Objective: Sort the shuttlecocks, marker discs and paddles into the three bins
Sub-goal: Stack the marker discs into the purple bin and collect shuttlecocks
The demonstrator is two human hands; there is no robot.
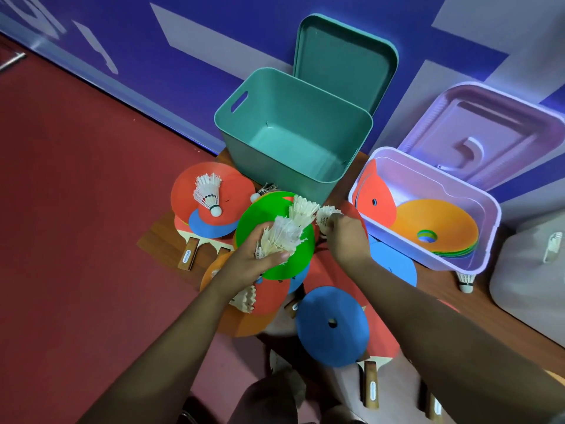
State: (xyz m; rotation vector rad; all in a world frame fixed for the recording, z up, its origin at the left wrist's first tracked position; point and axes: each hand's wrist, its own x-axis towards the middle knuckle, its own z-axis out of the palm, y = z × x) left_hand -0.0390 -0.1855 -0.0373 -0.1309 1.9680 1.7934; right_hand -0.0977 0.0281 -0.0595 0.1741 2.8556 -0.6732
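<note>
Blue wall (183, 41) is meeting red floor (76, 179) upper left; over the wooden counter (159, 241), left hand (253, 266) is gripping shuttlecocks (284, 234), right hand (348, 237) pinching a shuttlecock (325, 216).

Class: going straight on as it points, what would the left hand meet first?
Probably the near wall of the teal bin, though depth is unclear; the left hand holds shuttlecocks that could brush the right hand first.

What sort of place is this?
Probably a sports hall or games room: a red sports-type floor, a blue wall with pale graphics, and paddles, shuttlecocks and marker discs heaped beside storage bins.
</note>
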